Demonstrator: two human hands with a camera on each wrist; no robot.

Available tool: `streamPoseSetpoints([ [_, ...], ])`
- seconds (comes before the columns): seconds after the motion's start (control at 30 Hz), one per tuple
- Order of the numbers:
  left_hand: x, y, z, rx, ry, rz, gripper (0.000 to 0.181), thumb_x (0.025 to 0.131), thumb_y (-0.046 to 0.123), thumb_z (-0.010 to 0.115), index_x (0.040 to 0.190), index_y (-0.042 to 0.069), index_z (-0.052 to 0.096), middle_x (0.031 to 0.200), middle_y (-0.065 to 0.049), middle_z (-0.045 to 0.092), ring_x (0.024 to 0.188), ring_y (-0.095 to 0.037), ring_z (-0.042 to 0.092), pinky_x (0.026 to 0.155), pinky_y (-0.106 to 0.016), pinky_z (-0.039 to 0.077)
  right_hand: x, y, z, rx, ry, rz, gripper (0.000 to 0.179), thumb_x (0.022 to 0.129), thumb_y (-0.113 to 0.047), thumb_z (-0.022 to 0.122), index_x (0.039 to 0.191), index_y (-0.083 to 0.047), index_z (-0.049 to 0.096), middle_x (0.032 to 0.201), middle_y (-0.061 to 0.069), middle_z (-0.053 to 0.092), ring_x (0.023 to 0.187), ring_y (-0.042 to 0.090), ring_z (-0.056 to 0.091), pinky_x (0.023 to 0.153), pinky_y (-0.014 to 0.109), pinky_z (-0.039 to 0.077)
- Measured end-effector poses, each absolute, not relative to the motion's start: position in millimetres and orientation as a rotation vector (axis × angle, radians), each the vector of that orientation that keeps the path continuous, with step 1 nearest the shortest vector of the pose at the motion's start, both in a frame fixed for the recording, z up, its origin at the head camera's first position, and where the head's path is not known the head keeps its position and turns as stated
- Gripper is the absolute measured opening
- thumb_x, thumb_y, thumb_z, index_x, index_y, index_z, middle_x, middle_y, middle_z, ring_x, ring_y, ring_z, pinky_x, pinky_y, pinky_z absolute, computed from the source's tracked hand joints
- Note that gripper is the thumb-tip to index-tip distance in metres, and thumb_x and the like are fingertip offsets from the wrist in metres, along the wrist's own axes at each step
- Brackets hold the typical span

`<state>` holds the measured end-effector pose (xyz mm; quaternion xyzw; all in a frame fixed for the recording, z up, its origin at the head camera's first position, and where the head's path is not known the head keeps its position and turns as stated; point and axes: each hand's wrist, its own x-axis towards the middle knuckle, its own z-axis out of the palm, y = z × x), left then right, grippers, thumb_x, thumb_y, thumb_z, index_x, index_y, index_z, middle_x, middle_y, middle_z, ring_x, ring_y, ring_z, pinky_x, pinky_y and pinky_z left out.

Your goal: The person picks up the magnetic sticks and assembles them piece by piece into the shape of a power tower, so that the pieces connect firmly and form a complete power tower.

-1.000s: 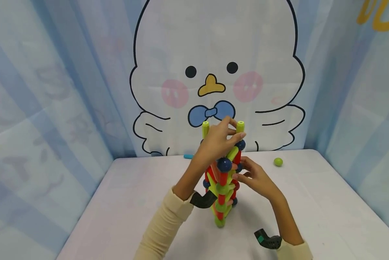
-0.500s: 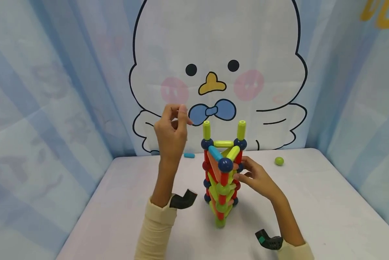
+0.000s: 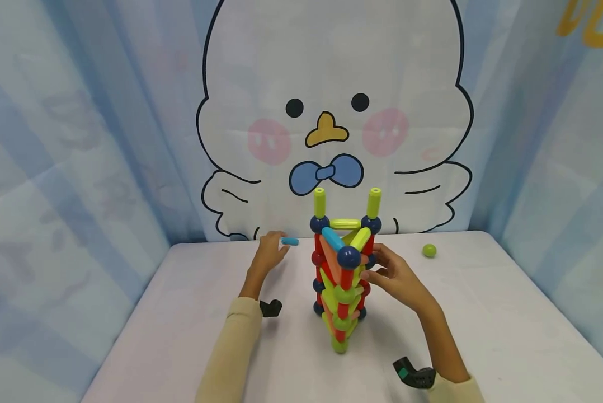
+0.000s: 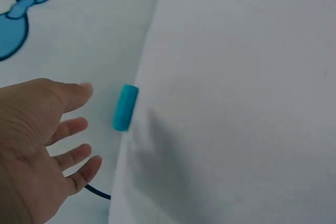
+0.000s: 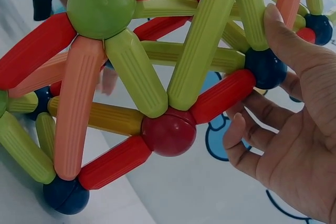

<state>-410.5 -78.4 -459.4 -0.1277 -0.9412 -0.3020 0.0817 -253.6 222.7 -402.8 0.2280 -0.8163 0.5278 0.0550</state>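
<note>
A tall tower of magnetic rods and balls [image 3: 349, 257] stands in the middle of the table, built in red, green, salmon and blue. Two green rods point up from its back corners. My right hand [image 3: 399, 282] holds its right side. In the right wrist view the thumb [image 5: 286, 35] lies on a green rod, and fingers reach behind the dark blue ball [image 5: 266, 69]. At the table's back edge my left hand [image 3: 268, 254] is spread beside a loose blue rod [image 3: 290, 241]. The left wrist view shows a gap between its fingertips and that rod.
A loose green ball [image 3: 429, 250] lies at the back right of the white table [image 3: 180, 336]. Behind the table hangs a curtain [image 3: 331, 67] with a cartoon bird, and more curtain closes in both sides.
My left hand has left the tower's top, swung left, then dropped to the back edge beside the blue rod. The right hand keeps its hold on the tower.
</note>
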Motion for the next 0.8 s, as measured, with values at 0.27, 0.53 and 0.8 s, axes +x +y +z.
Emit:
streamPoseSetpoints([
  [0.27,-423.7,-75.1,-487.1,-0.531,-3.024,-0.473,0.055,0.099,0.019,0.057,0.149,0.009,0.038,0.157,-0.01,0.034,0.145,-0.04,0.024,0.108,-0.063,0.035,-253.0,221.7,-403.6,0.694,-2.481,1.593,0.043,0.094,-0.016,0.065,0.132,-0.007,0.047,0.13,0.019,0.06,0.118,0.041,0.057,0.087,0.021,0.053],
  [0.53,-417.3,-63.0,-484.0,-0.519,-2.916,-0.237,0.031,0.094,0.012,0.064,0.125,0.005,0.064,0.122,-0.013,0.06,0.113,-0.031,0.056,0.091,-0.048,0.052,-253.5,221.7,-402.7,0.7,-2.478,1.603,0.043,0.093,-0.016,0.065,0.132,-0.008,0.048,0.129,0.018,0.06,0.117,0.04,0.057,0.087,0.022,0.053],
  [0.8,-406.0,-62.7,-476.3,-0.425,-3.006,-0.63,0.019,0.091,0.009,0.067,0.109,0.001,0.066,0.1,-0.011,0.064,0.093,-0.023,0.061,0.091,-0.039,0.053,-252.9,222.5,-401.6,0.694,-2.484,1.591,0.043,0.093,-0.017,0.065,0.131,-0.007,0.048,0.129,0.018,0.061,0.115,0.037,0.059,0.086,0.023,0.053],
])
